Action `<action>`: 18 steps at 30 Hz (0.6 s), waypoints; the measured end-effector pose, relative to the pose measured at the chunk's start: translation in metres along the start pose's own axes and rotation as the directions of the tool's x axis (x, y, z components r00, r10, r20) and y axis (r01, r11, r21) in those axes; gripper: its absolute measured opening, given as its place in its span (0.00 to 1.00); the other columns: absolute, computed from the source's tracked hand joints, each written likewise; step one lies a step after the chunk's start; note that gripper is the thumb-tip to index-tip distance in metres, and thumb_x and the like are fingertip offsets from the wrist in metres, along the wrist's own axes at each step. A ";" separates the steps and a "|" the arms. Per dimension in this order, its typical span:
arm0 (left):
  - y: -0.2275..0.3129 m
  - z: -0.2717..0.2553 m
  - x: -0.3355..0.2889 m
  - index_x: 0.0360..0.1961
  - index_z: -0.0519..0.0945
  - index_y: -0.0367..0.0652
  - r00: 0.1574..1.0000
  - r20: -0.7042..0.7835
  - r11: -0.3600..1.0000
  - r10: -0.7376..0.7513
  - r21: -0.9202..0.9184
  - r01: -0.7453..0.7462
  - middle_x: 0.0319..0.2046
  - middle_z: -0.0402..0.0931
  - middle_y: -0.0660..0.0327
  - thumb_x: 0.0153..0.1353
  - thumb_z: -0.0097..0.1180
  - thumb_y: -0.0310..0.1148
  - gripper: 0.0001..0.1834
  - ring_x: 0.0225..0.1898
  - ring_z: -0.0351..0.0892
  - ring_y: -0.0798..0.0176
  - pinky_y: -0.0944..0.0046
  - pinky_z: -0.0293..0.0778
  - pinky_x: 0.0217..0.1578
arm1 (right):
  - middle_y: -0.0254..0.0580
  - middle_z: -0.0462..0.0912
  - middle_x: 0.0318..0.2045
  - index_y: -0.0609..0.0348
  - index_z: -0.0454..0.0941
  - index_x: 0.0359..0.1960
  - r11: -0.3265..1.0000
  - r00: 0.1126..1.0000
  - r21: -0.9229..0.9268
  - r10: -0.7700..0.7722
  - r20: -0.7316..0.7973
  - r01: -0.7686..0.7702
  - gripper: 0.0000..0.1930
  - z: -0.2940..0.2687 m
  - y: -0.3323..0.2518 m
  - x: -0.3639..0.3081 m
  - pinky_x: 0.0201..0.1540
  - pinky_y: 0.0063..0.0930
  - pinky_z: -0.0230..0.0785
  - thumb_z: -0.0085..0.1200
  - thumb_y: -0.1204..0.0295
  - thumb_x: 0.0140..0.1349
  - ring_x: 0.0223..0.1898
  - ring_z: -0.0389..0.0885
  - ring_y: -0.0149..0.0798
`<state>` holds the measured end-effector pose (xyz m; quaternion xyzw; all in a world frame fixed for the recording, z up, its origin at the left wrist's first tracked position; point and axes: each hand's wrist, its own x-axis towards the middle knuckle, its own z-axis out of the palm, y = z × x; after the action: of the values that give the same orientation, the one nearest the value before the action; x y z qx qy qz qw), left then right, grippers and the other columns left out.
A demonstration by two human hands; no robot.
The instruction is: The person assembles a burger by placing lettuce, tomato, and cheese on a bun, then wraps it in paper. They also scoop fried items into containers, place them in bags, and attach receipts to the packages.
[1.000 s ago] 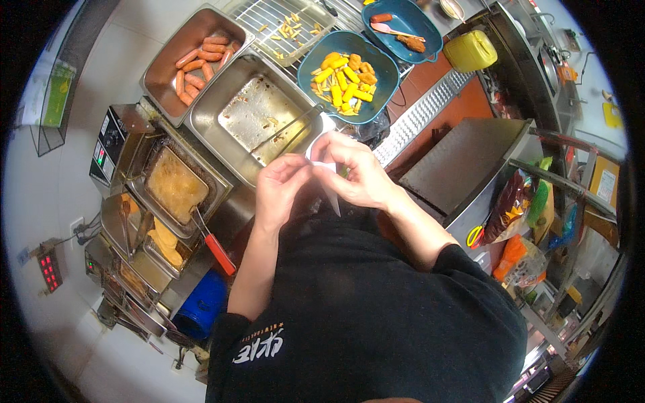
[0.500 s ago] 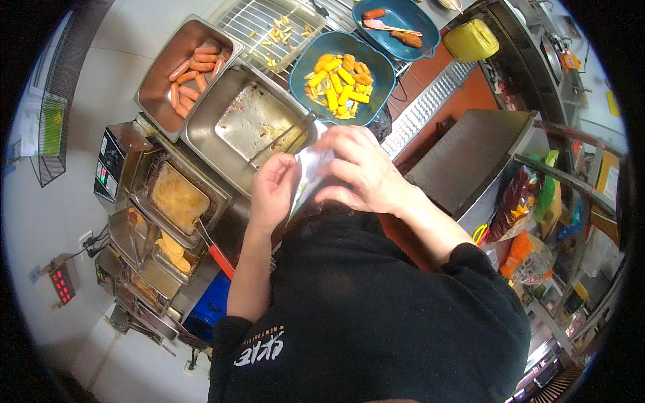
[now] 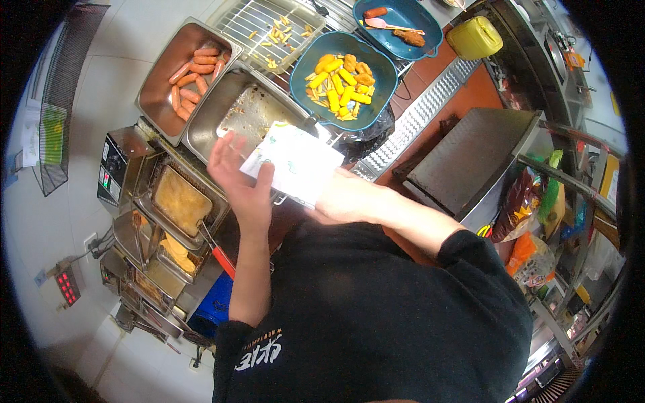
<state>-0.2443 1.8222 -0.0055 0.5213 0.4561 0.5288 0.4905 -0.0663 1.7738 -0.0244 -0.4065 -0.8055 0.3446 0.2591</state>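
holding our left hand [image 3: 243,191] open, fingers spread and thumb overlapping the near left edge of a white paper piece [image 3: 295,161] with green print, we have that paper between both hands. our right hand [image 3: 346,196] is at its right end, the fingers hidden, so we cannot tell how tightly they close. just beyond the left hand lies a steel pan [image 3: 243,113]; farther off to its left are sausages [image 3: 190,94]. beyond the right hand sits a blue bowl [image 3: 385,79] of yellow pieces [image 3: 333,99].
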 end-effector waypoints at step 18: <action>-0.067 -0.013 0.039 0.75 0.62 0.37 0.657 0.219 0.144 -0.721 -0.880 0.452 0.73 0.63 0.42 0.64 0.48 0.76 0.56 0.75 0.58 0.35 0.31 0.48 0.76 | 0.54 0.82 0.50 0.59 0.82 0.45 0.708 0.811 -0.401 0.545 -0.212 -0.581 0.19 -0.037 0.239 0.004 0.53 0.42 0.77 0.74 0.65 0.55 0.54 0.82 0.51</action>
<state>-0.2540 1.8686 -0.0686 -0.1156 0.3320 0.5065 0.7873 0.0713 1.8931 -0.1841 -0.6940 -0.6891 0.1958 0.0719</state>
